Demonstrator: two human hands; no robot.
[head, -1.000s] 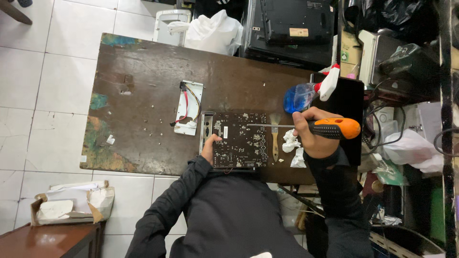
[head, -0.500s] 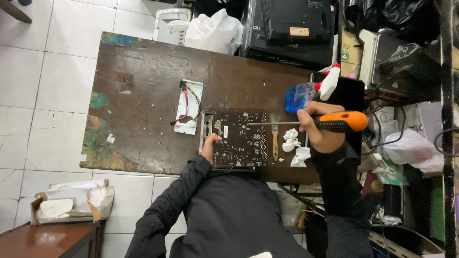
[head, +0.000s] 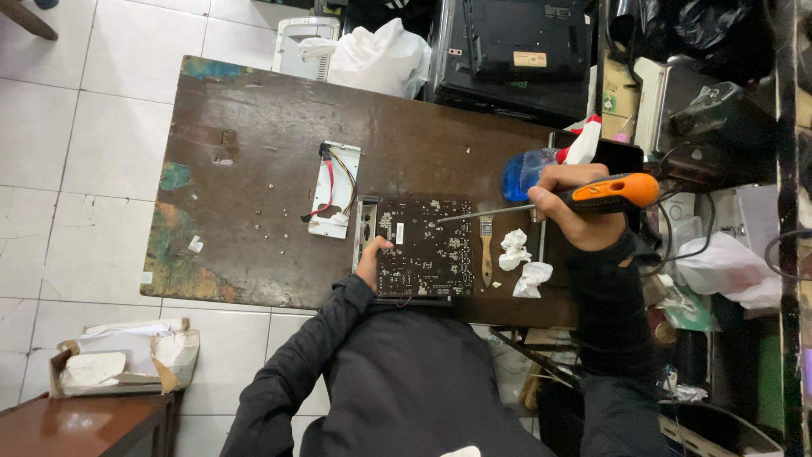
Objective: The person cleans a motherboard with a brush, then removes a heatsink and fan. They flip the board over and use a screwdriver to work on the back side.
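White floor tiles are seen around a worn brown desk (head: 254,127). A dark circuit board (head: 423,247) is laid flat near the desk's near edge and pinned at its left side by the left hand (head: 372,261), pressed on it, fingers not closed. An orange-handled screwdriver (head: 584,196) is gripped by the right hand (head: 573,211), its tip brought over the board. Open room is left to the left; clutter crowds the right edge.

Single head view, straight down over the brown table (head: 271,152), far enough to catch surrounding floor.
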